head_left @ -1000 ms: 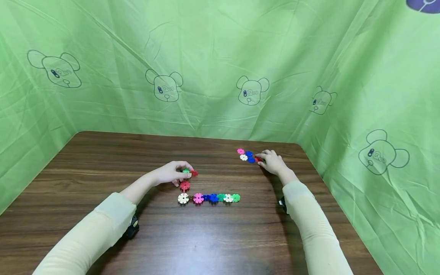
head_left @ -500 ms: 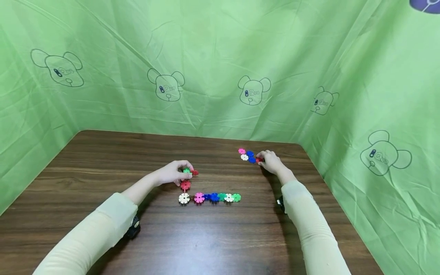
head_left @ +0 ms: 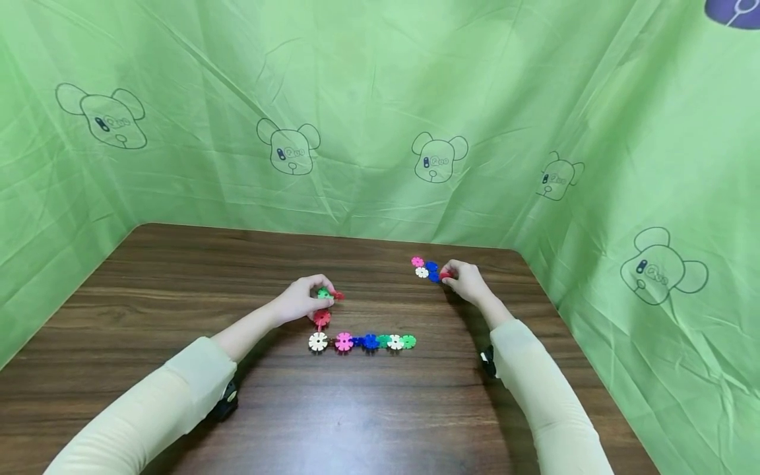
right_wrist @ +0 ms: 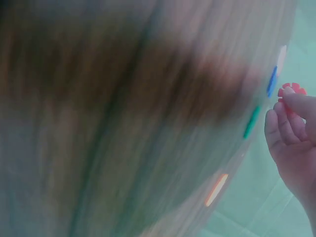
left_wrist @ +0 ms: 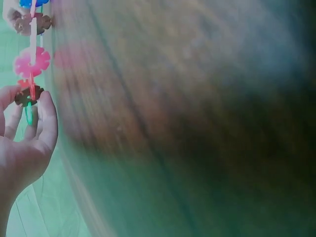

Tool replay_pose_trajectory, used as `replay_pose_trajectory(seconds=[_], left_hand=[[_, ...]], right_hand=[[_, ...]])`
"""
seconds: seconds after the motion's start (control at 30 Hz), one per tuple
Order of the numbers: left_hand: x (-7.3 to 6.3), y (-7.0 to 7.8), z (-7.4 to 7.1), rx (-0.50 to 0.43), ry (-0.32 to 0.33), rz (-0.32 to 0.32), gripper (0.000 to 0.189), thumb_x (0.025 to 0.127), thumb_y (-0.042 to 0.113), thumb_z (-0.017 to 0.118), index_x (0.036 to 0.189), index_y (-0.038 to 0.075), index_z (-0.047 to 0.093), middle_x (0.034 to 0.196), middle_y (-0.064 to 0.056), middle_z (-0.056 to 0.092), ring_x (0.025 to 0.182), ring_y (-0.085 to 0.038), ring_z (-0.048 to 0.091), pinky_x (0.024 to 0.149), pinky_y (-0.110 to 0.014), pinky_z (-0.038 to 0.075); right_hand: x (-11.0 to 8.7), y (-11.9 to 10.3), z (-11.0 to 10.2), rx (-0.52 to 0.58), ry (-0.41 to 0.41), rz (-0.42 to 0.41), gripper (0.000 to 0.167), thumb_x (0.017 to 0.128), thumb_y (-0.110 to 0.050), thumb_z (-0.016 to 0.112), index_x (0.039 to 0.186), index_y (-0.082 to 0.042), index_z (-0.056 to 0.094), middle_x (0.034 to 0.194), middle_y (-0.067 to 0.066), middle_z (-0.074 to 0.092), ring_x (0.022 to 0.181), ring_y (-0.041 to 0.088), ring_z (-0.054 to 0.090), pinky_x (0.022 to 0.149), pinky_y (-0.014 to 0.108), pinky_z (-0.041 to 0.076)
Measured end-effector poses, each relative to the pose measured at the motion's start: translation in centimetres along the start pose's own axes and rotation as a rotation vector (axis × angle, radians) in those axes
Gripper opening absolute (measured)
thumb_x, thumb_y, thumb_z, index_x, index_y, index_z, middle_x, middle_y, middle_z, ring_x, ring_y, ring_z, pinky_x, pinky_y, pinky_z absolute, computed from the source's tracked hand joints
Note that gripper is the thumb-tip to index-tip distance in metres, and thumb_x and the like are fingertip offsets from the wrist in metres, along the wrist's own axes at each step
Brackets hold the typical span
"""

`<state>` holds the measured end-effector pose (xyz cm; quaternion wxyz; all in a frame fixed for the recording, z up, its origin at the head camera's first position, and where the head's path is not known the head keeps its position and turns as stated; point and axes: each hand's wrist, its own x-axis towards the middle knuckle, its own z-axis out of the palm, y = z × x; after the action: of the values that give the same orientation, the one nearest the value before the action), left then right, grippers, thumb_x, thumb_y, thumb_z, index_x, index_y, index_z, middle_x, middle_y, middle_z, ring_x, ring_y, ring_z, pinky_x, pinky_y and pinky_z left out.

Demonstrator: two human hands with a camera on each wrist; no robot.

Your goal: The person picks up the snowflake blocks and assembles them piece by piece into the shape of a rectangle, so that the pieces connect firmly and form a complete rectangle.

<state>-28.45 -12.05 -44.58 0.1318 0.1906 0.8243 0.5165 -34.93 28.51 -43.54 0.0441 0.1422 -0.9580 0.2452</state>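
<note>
My left hand [head_left: 299, 301] pinches a green snowflake disc [head_left: 324, 293] in a linked chain of slotted, flower-shaped plastic discs. A small red piece [head_left: 339, 295] sticks out past its fingertips. Below the fingers another red disc [head_left: 321, 319] leads down to the white corner disc [head_left: 317, 342]. From there the chain runs right through a pink disc [head_left: 344, 342], then blue, green and white ones. At the back right, my right hand [head_left: 469, 282] holds a single red snowflake disc [right_wrist: 292, 89] between thumb and fingers, its petals showing in the right wrist view.
Beside the right hand lie loose discs: a pink one [head_left: 417, 262], a white one [head_left: 421, 272] and blue ones [head_left: 432, 267]. The brown wooden table [head_left: 380, 409] ends at a green cloth screen [head_left: 362, 198] at the back and sides.
The right hand's fingers have closed on the red disc and drawn it slightly away from the table. The left hand has risen a little with its end of the chain.
</note>
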Motion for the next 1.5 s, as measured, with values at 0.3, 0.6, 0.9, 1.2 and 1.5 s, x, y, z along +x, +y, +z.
replay_pose_trajectory(seconds=[0.3,0.6,0.9,1.2,1.5], left_hand=[[0.1,0.2,0.1,-0.003,0.116,-0.062,0.012,0.087,0.015,0.067,0.094,0.009,0.059,0.082,-0.013,0.063,0.054,-0.018,0.059,0.049,-0.038,0.054],[0.0,0.3,-0.1,-0.020,0.144,-0.063,0.010,0.088,0.013,0.066,0.096,0.009,0.063,0.084,-0.017,0.065,0.056,-0.019,0.062,0.048,-0.039,0.054],[0.0,0.9,0.1,0.009,0.158,-0.059,0.009,0.088,0.014,0.066,0.096,0.009,0.066,0.081,-0.017,0.065,0.048,-0.019,0.059,0.048,-0.039,0.054],[0.0,0.9,0.5,-0.012,0.177,-0.073,0.010,0.088,0.013,0.066,0.097,0.009,0.065,0.083,-0.020,0.067,0.050,-0.018,0.061,0.049,-0.039,0.054],[0.1,1.4,0.8,-0.003,0.186,-0.061,0.011,0.088,0.010,0.065,0.098,0.006,0.064,0.087,-0.018,0.064,0.049,-0.018,0.059,0.048,-0.038,0.054]], right_hand=[[-0.5,-4.9,0.5,0.198,0.076,0.017,0.008,0.087,-0.011,0.068,0.093,-0.007,0.065,0.085,0.007,0.067,0.074,0.017,0.062,0.062,0.028,0.052],[-1.0,-9.5,1.5,0.447,0.049,0.021,0.012,0.088,-0.008,0.066,0.098,-0.001,0.063,0.085,0.014,0.067,0.076,0.034,0.065,0.066,0.040,0.056],[-1.2,-12.9,2.3,0.708,0.014,0.138,0.017,0.087,-0.010,0.068,0.101,-0.001,0.064,0.088,0.015,0.069,0.089,0.043,0.063,0.078,0.054,0.052],[-1.3,-15.1,4.5,0.869,-0.043,0.225,0.020,0.085,-0.004,0.068,0.105,0.000,0.064,0.082,0.007,0.070,0.079,0.033,0.066,0.072,0.044,0.055],[-1.5,-16.9,6.8,0.942,-0.124,0.261,0.020,0.084,0.000,0.067,0.103,0.005,0.061,0.082,0.014,0.070,0.066,0.018,0.063,0.062,0.031,0.055]])
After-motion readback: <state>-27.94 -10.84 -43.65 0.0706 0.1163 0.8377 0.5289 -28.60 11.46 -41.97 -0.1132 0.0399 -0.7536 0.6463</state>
